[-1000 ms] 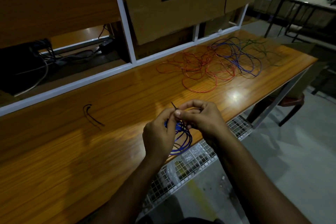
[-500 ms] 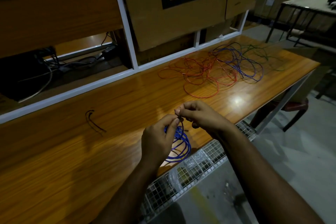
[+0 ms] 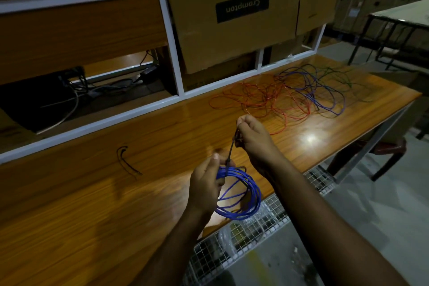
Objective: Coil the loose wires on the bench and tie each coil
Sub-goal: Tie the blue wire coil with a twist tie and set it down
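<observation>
Blue coil [image 3: 241, 195]: one item, several loops of blue wire, held over the near edge of the bench [image 3: 116, 204]. Our left hand [image 3: 205, 189] grips it where the loops are gathered, fingers curled round the bundle. A dark tie [image 3: 232, 150] runs from that gathered point up to our right hand [image 3: 251, 139], which pinches its free end between closed fingers and draws it taut.

Step in hand, as we judge it: cinching the tie on this coil. To do it well we should pull along the line of the tie, hold the bundle firmly so the loops do not spread, and stop once the loops are held snug.

Loose wires [image 3: 290, 97]: red, blue and a few green strands, tangled, lying on the far right part of the bench, well apart from our hands; not yet coiled.

Spare dark tie [image 3: 126, 160]: curved, lying on the bench to the left, untouched.

Change from a second ago: our hands were then close together over the coil, working the tie's tip; our right hand has since drawn up and away, so a longer stretch of tie shows between them.
</observation>
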{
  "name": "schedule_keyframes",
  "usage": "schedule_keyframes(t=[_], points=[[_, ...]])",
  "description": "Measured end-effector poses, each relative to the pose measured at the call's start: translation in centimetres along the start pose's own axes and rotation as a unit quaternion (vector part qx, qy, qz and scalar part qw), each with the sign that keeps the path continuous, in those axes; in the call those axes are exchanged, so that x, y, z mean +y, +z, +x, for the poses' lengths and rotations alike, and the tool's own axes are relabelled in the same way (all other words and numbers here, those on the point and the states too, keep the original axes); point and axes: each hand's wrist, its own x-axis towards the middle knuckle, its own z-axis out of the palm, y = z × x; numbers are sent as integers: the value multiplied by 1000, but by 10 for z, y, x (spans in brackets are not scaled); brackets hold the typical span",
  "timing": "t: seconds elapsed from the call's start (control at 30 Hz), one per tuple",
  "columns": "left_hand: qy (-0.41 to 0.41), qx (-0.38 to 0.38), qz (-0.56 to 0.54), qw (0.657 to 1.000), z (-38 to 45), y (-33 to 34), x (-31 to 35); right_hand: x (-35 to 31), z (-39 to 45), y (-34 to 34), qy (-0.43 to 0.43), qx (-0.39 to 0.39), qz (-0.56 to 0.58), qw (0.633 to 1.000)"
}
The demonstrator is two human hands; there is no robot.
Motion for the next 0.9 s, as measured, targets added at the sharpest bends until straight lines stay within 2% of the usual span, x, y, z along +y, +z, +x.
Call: schedule_keyframes(t=[0.13,0.23,0.33,0.6,0.77,0.9], points=[[21,37,101,994,6,-4,-12,-17,1,0,26,-37,97,994],[48,48,154,986,7,-6,-15,-22,0,9,54,-77,102,990],[42,42,126,990,8,-5,-17,-24,1,22,64,-91,90,990],[-27,118,105,987,13,-9,-19,-26,6,38,17,-70,-3,997],[-77,145,59,985,19,-13,-23,-23,7,51,-18,-59,-80,995],[-108,146,-17,983,20,-17,-15,-20,6,61,-18,-42,-78,996]])
